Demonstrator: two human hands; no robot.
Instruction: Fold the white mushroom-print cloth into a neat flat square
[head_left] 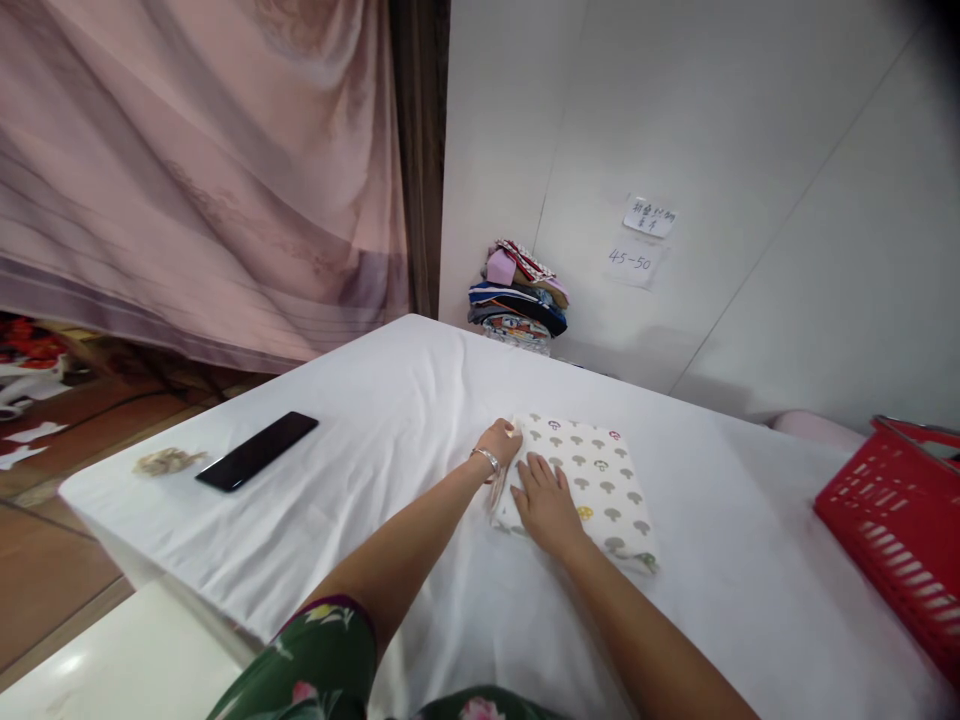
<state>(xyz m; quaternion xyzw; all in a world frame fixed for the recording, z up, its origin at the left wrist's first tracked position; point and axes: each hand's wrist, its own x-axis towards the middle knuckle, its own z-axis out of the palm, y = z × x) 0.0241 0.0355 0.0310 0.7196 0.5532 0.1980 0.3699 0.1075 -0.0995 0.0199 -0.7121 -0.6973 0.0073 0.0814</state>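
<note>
A white folded cloth [592, 480] printed with grey mushrooms, plus a few yellow, red and green ones, lies flat on the white-covered table [720, 560]. At its left edge my left hand [500, 442], with a bracelet on the wrist, is closed with the fingers pinching the fabric. My right hand [547, 500] rests palm down on the cloth's left part, fingers stretched out. The layers under my left fingers are partly hidden.
A black phone [259, 450] and a small beige bundle [166, 461] lie on the table's left side. A red basket [896, 530] stands at the right edge. Behind the table, folded clothes [517, 300] are stacked against the wall. A pink curtain [210, 170] hangs at left.
</note>
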